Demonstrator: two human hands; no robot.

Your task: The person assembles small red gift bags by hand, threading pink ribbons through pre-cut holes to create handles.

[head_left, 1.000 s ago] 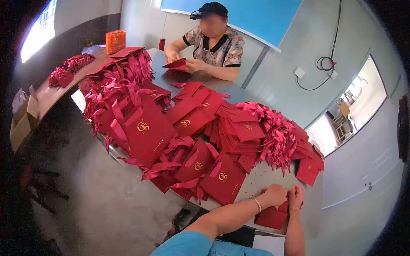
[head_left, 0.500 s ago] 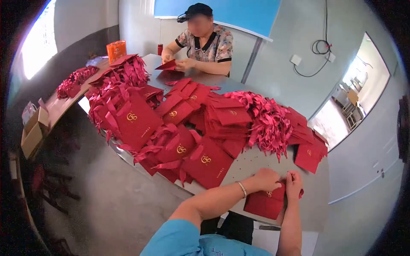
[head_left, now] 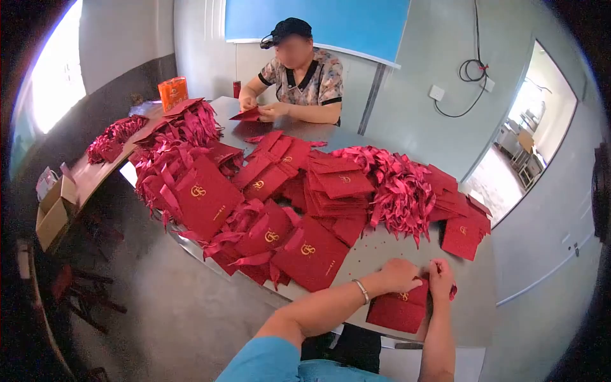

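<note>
A small red paper bag point(head_left: 396, 313) with a gold emblem lies flat at the table's near edge, its emblem partly covered by my fingers. My left hand point(head_left: 400, 275), a bracelet on its wrist, is closed at the bag's upper edge and pinches it. Just to the right, my right hand point(head_left: 440, 278) is closed by the bag's upper right corner, with a bit of red ribbon point(head_left: 453, 292) showing beside it. Finished-looking bags with ribbon handles, such as one red gift bag point(head_left: 309, 251), are heaped left of my hands.
Stacked flat red bags point(head_left: 340, 184) and a pile of ribbons point(head_left: 404, 197) cover the middle of the metal table point(head_left: 375, 251). More bags point(head_left: 463, 235) lie at the right. Across the table a person point(head_left: 305, 83) handles a red piece. A cardboard box point(head_left: 57, 210) stands far left.
The view has shifted slightly. My two hands stay closed at the bag's upper edge, with hardly any movement between them.
</note>
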